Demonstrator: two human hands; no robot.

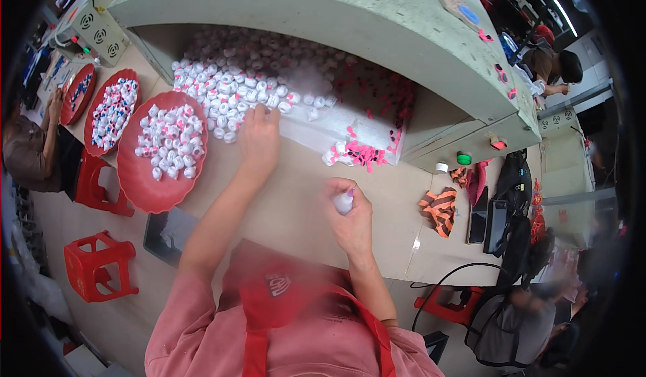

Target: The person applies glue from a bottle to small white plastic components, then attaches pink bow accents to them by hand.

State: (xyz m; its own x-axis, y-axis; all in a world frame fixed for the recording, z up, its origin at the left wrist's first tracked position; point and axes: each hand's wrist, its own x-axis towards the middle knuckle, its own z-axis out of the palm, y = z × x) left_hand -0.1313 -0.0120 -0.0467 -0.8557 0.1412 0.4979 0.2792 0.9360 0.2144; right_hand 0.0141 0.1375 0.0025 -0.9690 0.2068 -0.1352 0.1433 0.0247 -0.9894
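My left hand (260, 138) reaches to the near edge of a heap of small white balls with pink marks (229, 94). Its fingers are curled down among the balls, and whatever is between the fingertips is hidden. Closer to my body, my right hand (351, 215) is wrapped round a small white squeeze bottle (343, 203) with a purple tip. Beyond the right hand lies a cluster of small pink and black pieces (363, 154) on a white sheet (316, 127). A red scalloped bowl (145, 183) of similar white balls stands left of my left forearm.
A pale green machine housing (316, 7) arches over the heap, with a green button (463, 158) on its front. Further left stand another red bowl (94, 145) and a red stool (101, 266). An orange-and-brown striped cloth (441, 210) lies at right. Other people sit on both sides.
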